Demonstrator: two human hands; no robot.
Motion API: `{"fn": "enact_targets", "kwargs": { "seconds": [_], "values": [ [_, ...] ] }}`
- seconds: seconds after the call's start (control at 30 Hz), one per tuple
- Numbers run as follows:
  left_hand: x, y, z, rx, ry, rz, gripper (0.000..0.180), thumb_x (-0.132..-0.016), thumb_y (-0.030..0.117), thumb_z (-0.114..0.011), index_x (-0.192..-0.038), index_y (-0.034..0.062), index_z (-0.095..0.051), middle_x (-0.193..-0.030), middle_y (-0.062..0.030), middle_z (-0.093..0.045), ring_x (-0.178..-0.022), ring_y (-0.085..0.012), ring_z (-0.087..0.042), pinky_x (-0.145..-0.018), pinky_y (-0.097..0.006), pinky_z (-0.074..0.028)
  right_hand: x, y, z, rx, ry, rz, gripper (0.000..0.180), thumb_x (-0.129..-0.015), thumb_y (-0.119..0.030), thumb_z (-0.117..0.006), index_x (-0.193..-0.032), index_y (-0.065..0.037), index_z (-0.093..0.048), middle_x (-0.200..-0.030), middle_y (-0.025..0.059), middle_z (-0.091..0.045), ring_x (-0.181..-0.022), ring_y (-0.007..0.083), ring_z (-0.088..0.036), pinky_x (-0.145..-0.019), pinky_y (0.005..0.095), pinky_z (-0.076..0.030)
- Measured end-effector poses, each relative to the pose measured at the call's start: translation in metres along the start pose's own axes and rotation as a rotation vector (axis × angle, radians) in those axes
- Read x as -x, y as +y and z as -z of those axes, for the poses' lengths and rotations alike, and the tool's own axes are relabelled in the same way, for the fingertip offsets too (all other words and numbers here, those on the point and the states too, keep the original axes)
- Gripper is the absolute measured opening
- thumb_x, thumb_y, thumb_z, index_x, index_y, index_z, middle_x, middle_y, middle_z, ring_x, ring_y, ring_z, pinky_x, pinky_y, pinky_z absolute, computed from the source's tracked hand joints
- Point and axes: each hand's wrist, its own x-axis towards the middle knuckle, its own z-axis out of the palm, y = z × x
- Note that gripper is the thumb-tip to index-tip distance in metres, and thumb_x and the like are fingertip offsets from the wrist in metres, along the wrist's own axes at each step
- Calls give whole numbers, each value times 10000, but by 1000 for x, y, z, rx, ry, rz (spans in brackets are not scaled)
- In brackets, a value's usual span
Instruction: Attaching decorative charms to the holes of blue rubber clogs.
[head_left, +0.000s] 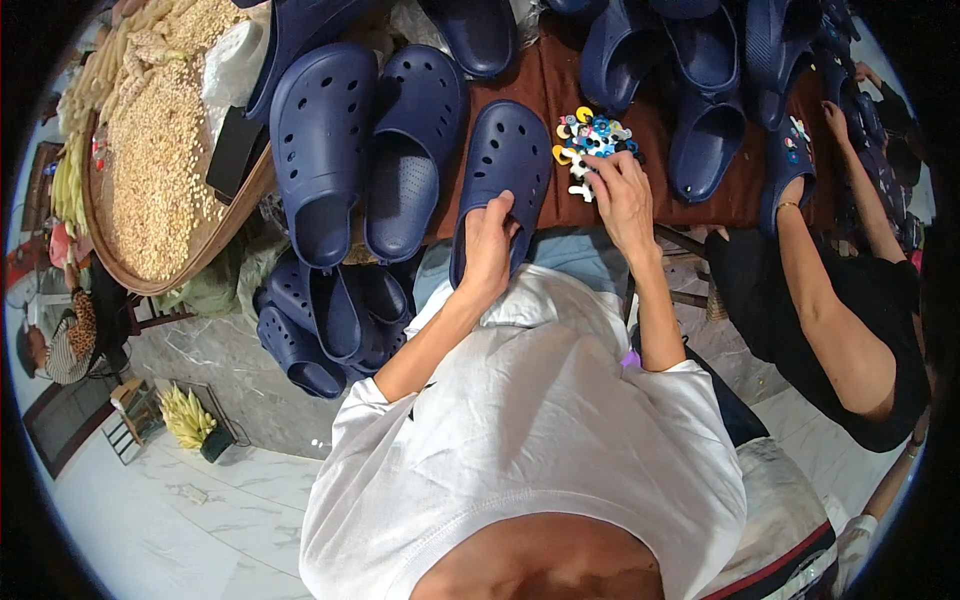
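My left hand (488, 245) grips a navy clog (507, 150) by its heel opening, thumb inside and fingers around the side. The clog has holes over its toe, which points away from me. To its right, my right hand (625, 205) reaches down onto a small pile of colourful shoe charms (598, 134) in white, black, yellow and blue. Its thumb and fingers are bent together at the pile's near edge, beside white-and-black charms. Whatever lies between the fingertips is hidden.
More navy clogs (325, 140) stand left on the brown-covered table (560, 75), others (708, 145) at right. A large round tray (180, 282) of corn kernels, with a black phone-like slab (238, 155), is at far left. Another person's arm (815, 270) works on a charm-decorated clog (787, 165) at right.
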Motion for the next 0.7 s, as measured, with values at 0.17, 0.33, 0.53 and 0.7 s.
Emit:
{"fn": "enact_targets", "kwargs": {
  "seconds": [0.17, 0.33, 0.53, 0.7],
  "values": [
    [-7, 7, -4, 19, -32, -44, 378, -958, 254, -561, -1206, -31, -547, -1213, -95, -611, -1099, -189, -582, -963, -348, -429, 1, 1, -6, 45, 54, 25, 137, -878, -69, -625, -1012, -52, -644, -946, 99, -568, -878, 292, -569, -762, 421, -445],
    [-11, 9, 4, -20, -68, -7, 386, -963, 289, -563, -1208, -10, -559, -1216, -82, -616, -1076, -167, -583, -926, -314, -432, 3, -9, 11, -77, -51, -35, 211, -859, -50, -612, -1069, -63, -630, -971, 99, -562, -903, 301, -564, -789, 422, -441],
    [-8, 11, -3, -52, -20, -47, 305, -957, 306, -566, -1049, 18, -601, -950, -7, -607, -777, -83, -544, -698, -244, -436, 5, -22, 17, -53, -205, 33, 386, -773, -33, -702, -1150, -68, -629, -1020, 98, -533, -960, 298, -540, -821, 421, -427],
    [-5, 12, -4, -58, -33, -40, 319, -963, 315, -563, -1054, 11, -599, -949, -9, -606, -786, -80, -545, -704, -238, -436, 9, -17, 5, -116, -171, -54, 363, -726, -10, -745, -1066, -57, -629, -1033, 108, -525, -970, 308, -532, -823, 426, -431]
  ]
}}
